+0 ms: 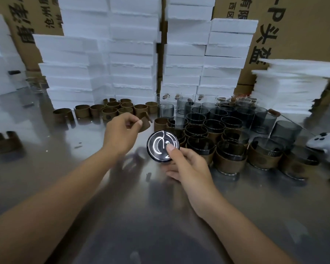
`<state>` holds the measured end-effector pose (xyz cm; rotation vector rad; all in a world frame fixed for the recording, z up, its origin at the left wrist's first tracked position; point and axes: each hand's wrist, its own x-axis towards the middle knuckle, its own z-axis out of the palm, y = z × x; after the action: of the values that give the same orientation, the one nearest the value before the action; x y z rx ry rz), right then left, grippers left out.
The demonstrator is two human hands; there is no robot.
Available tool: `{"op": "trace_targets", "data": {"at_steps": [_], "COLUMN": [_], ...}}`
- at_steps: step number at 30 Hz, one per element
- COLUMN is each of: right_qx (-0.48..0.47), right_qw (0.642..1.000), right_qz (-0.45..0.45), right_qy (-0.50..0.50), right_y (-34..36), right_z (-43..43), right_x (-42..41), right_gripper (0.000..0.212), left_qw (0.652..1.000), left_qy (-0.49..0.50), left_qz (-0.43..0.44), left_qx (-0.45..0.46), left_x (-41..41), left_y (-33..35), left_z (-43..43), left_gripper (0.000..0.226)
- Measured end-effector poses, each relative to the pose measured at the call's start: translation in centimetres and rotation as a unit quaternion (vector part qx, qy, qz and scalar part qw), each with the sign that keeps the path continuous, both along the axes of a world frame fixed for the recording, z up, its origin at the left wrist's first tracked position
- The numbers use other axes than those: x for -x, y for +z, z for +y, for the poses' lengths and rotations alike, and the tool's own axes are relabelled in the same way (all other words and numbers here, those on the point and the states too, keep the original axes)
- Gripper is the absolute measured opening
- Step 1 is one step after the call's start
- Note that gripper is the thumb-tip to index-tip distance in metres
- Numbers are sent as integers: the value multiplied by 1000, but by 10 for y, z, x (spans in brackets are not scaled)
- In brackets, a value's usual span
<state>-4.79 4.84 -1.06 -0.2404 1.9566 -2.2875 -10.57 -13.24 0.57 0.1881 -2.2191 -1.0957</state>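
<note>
Fingers [171, 148] of the right hand [187, 168] are curling round a dark glass [160, 147], thumb lying across its round face. The glass is tipping toward the camera, held just above the surface [122, 206].

A little farther out, the left hand [120, 134] is pinching a brown sleeve [144, 123] between thumb and forefinger, the other fingers tucked in. The sleeve is sitting up and left of the glass, apart from it, one split end showing.

Likely step: the sleeve is going onto the glass. To do it well:
- steady the glass with a firm grip, as it looks slick
- lay the sleeve's gap against the wall
- wrap it snug and level, with the ends meeting square

Right of the hands, sleeved glasses [231, 159] are standing packed together. Behind them bare glasses [213, 111] are waiting, and loose sleeves [111, 109] are lining up to their left. Foam blocks [133, 54] are stacking high at the back, in front of cartons [303, 35].
</note>
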Motion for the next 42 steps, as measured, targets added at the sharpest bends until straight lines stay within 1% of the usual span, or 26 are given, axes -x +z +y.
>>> {"op": "trace_targets", "data": {"at_steps": [4,8,10,14,16,18,22,23,25,27,29,31,33,35,39,42], "right_qx": [-12,5,12,20,29,49,80,87,111,146,183,213,231,237,231,225], "right_qw": [1000,1000,1000,1000,999,998,995,994,990,984,976,969,964,962,961,960], "right_qz": [6,11,7,-2,-9,-19,-23,-23,-27,-40,-62,-80,-85,-82,-92,-103], "right_qy": [-5,-4,3,19,25,30,48,55,78,96,97,97,102,110,123,130], "right_y": [2,3,4,6,7,7,8,8,9,9,11,13,14,14,15,16], "right_z": [0,2,2,3,4,5,4,5,6,7,8,8,9,9,10,8], "right_x": [-3,-3,-2,-1,-2,-3,-5,-6,-7,-7,-7,-8,-9,-9,-8,-9], "right_gripper": [32,25,25,28,33,36,26,25,24,24,27,28,22,34,31,45], "left_qw": [991,975,967,959,956,954,953,953,952,947,945,944,943,942,941,939], "left_qy": [-77,-143,-166,-216,-227,-231,-231,-234,-242,-246,-243,-250,-262,-274,-296,-309], "left_qz": [63,81,88,102,110,117,138,142,143,147,147,129,100,80,76,71], "left_qx": [-85,-147,-171,-155,-149,-150,-140,-132,-122,-142,-164,-173,-182,-174,-146,-131], "left_x": [-46,-69,-75,-82,-85,-87,-91,-92,-94,-94,-94,-94,-94,-95,-95,-95], "left_y": [10,15,16,18,17,17,14,13,12,11,11,11,10,10,12,10], "left_z": [18,33,37,41,43,46,48,48,50,54,55,56,56,56,54,56], "left_gripper": [10,13,13,8,5,10,13,16,30,41,45,51,65,75,69,64]}}
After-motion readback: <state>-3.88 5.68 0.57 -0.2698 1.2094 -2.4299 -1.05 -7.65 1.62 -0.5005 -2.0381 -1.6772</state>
